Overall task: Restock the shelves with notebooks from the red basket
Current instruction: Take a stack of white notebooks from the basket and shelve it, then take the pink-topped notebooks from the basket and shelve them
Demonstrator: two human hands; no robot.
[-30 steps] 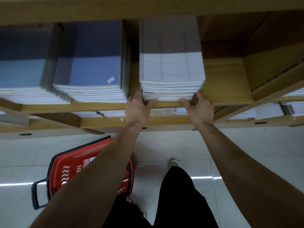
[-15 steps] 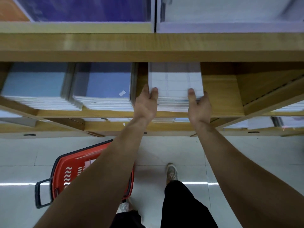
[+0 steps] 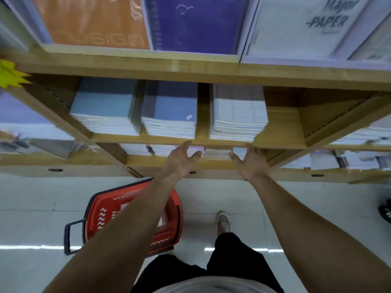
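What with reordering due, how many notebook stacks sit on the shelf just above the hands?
3: light-blue stack left, darker-blue stack middle, white lined stack right. More may hide behind.

My left forearm (image 3: 127, 225) covers the middle of the red basket (image 3: 110, 212), so I cannot tell what lies inside it. The top edge cuts off the orange cover (image 3: 95, 22), the purple cover (image 3: 196, 24) and the white pad (image 3: 306, 28). The orange one's lettering is too smeared for me to read. A yellow tag (image 3: 8, 75) is clipped by the left edge, a dark shoe (image 3: 385, 214) by the right. The sticker (image 3: 189, 117) on the blue stack (image 3: 169, 104) is too small to read.
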